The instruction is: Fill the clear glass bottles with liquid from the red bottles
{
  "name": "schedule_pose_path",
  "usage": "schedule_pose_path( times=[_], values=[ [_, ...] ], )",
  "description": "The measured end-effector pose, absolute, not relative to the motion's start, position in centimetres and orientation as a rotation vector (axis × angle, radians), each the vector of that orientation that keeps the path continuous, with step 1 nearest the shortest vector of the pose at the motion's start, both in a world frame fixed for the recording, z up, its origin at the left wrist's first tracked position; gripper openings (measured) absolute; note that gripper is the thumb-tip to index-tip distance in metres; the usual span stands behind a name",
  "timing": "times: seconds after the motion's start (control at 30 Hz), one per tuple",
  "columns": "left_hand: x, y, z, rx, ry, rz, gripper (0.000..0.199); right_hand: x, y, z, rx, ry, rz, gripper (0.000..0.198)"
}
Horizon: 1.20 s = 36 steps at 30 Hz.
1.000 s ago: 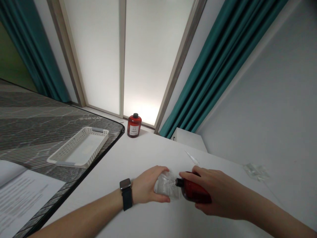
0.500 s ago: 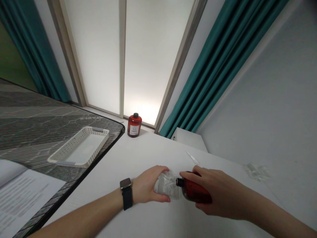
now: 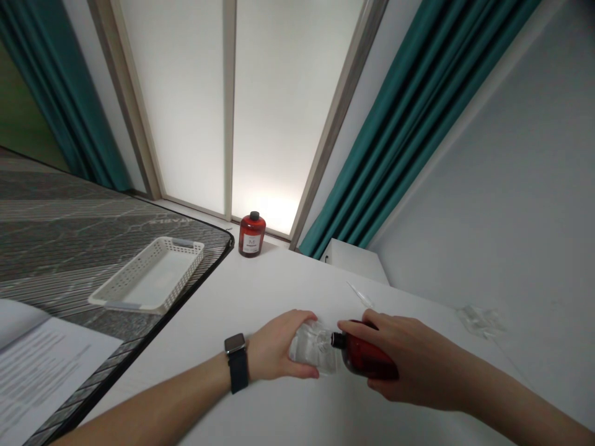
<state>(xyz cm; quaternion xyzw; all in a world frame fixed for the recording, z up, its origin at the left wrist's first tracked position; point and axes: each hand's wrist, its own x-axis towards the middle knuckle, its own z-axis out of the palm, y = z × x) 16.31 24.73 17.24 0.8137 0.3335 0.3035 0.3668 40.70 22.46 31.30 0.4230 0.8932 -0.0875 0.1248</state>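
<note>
My left hand (image 3: 279, 350), with a watch (image 3: 236, 362) on its wrist, is wrapped round a clear glass (image 3: 316, 350) over the white table. My right hand (image 3: 404, 359) grips a dark red bottle (image 3: 369, 356), tipped on its side. The bottle's black neck points left at the glass's mouth. Whether neck and rim touch, I cannot tell. Some clear liquid seems to be at the glass, though its level is hard to make out. Another red bottle (image 3: 251, 236), with a black cap and a white label, stands upright at the table's back edge.
A clear plastic dropper-like stick (image 3: 360, 293) lies behind my right hand. Crumpled clear plastic (image 3: 481, 321) sits at the right. On the dark patterned mat (image 3: 56, 248) at left are a white perforated basket (image 3: 118, 282) and an open book (image 3: 51, 378). A white box (image 3: 356, 260) stands behind the table.
Almost nothing differs. Both hands, the glass and the tilted bottle keep their places; the view has shifted very slightly.
</note>
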Motion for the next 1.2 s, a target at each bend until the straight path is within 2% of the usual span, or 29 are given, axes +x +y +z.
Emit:
schedule_pose_path(
  times=[1.2],
  values=[
    [16.33, 24.75, 17.05, 2.105, 0.866, 0.780, 0.080, 40.40, 22.48, 31.77, 1.207, 2.573, -0.208, 0.075]
  ],
)
